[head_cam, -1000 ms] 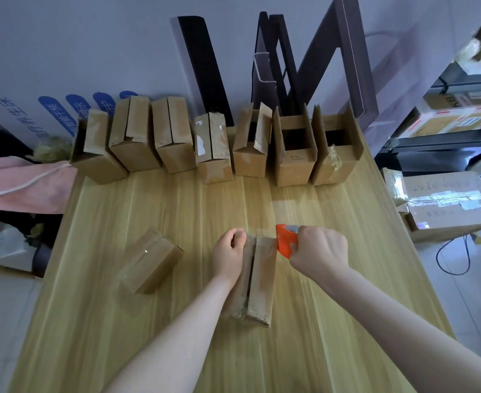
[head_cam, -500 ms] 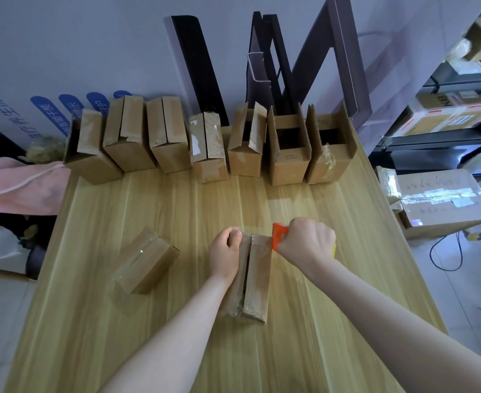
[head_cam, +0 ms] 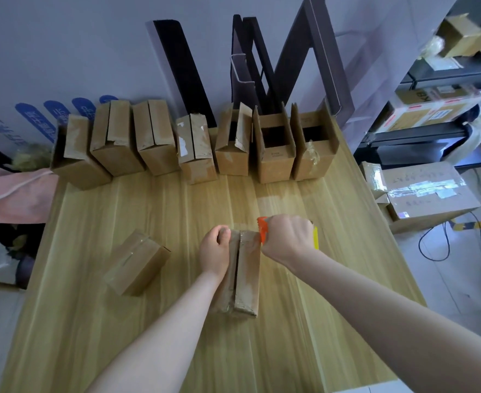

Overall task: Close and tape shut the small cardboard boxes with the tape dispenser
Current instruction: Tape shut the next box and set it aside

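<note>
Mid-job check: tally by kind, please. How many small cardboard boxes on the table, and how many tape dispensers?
Back-row boxes: 7
Box lying apart at left: 1
Box at centre front: 1
Tape dispenser: 1
Total: 10

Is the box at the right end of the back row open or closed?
Open. The box has its flaps standing up, and the dark inside shows.

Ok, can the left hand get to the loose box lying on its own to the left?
Probably yes: only bare table lies between the left hand and the loose box. But it grips the box being taped, so it must let go first.
</note>
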Demonstrator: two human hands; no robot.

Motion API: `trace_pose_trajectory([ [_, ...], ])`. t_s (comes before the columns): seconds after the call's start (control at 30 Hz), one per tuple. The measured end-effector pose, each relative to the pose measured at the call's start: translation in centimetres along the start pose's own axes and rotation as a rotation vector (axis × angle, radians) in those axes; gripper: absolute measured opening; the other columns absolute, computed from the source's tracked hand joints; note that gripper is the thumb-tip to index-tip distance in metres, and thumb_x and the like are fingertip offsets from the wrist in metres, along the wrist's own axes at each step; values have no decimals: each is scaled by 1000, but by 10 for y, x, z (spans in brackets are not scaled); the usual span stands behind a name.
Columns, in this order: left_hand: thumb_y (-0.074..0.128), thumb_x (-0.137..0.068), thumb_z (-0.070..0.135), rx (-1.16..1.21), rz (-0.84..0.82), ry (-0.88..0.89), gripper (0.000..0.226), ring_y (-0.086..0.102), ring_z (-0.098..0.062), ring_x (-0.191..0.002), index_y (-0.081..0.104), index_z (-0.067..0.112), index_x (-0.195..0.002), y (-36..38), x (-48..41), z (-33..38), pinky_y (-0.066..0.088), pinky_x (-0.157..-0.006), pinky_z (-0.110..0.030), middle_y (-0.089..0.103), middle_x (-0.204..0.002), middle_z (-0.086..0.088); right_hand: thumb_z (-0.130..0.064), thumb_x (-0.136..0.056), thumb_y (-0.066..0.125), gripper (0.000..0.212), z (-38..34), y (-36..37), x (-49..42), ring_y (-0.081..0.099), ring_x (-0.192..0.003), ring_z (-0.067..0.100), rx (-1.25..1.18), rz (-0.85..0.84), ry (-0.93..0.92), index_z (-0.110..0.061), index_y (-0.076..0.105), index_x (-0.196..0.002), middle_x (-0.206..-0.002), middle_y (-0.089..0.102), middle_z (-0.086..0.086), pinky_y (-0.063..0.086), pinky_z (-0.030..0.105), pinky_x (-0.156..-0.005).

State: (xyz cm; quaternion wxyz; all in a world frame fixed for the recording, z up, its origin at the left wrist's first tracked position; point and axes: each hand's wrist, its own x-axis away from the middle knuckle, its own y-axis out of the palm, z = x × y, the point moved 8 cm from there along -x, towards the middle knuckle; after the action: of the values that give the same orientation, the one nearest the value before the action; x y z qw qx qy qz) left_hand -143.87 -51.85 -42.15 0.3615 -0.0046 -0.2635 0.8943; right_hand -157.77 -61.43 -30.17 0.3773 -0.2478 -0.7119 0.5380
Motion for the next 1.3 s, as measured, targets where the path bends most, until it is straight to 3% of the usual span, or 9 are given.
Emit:
trace_pose_trajectory([
  [0.17,50,-99,23,-13,5,-2,22,55,-6,-96,66,12,-109,0,0,3,34,-70,-5,66,-104,6,-26,-86,47,25,3,2,-4,65,-80,27,121,47,-122,-27,61,-106,-88,69,-2,42,28,-62],
  [0.37,50,-99,24,-39,10,4,22,55,-6,-95,66,13,-109,0,0,2,35,-70,-5,64,-103,8,-29,-79,49,24,34,7,-14,57,-59,24,-124,18,189,-16,47,-59,-58,54,-1,41,26,-53],
  [0.47,50,-98,23,-14,10,-6,21,56,-7,-95,66,13,-107,0,0,2,37,-74,-15,65,-102,8,-26,-82,49,14,13,10,-10,57,-63,28,-20,-4,28,-20,60,-76,-64,56,-3,46,29,-61],
  [0.57,50,-98,24,-4,8,-11,21,57,-9,-97,66,13,-107,1,0,1,39,-80,-21,66,-104,6,-25,-86,46,21,2,9,-10,48,-60,26,126,33,-120,-27,61,-101,-71,58,-4,34,26,-55],
  [0.73,50,-99,23,-39,24,-2,21,56,-7,-97,66,13,-107,-1,0,0,39,-81,-21,67,-106,5,-18,-78,48,23,3,19,-5,37,-46,16,254,18,-195,-23,54,-99,-63,51,-5,22,22,-47],
  [0.87,49,-99,25,-44,17,-22,21,58,-9,-98,66,15,-108,0,-1,1,38,-80,-21,67,-107,7,-25,-80,48,14,35,9,-18,51,-55,21,-37,-15,125,-20,52,-67,-61,54,-3,34,24,-51],
  [1.0,49,-99,27,-21,10,-39,23,58,-9,-101,65,15,-110,0,2,0,39,-81,-18,66,-109,7,-19,-75,50,15,0,66,8,65,-79,27,210,-283,-191,-21,60,-85,-86,67,-1,33,27,-60],
  [1.13,49,-99,31,14,-20,-97,21,52,4,-94,63,22,-112,-2,1,-1,35,-74,-4,60,-103,18,-36,-82,48,20,55,70,-12,64,-79,25,38,-232,62,-20,59,-79,-76,64,0,37,26,-59],
  [1.3,54,-97,32,205,43,-236,18,54,2,-96,63,21,-107,-7,7,-11,38,-78,-11,60,-101,20,-42,-84,52,29,95,37,-18,67,-65,25,-112,-63,233,-16,64,-77,-70,67,2,49,26,-59],
])
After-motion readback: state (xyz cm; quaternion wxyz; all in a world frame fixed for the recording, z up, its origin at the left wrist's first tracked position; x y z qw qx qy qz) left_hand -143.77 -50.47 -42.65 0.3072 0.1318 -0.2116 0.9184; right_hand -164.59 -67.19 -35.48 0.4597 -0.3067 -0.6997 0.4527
